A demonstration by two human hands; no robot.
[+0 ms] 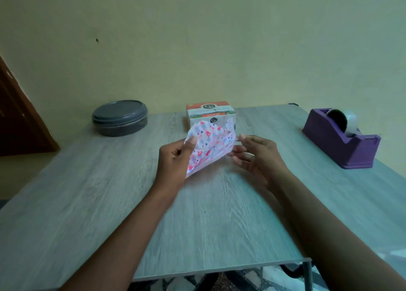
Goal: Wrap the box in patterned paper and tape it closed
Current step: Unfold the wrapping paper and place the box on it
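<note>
Pink-and-blue patterned paper (209, 147) is hanging folded above the grey worktop (87, 192), the left hand (175, 156) and the right hand (256, 156) each pinching an edge in a closed grip. The tea box (209, 112) is standing unwrapped just behind it.

White paper (208, 147) with pink-blue hearts; purple dispenser (339, 140); grey tub (119, 117)
</note>
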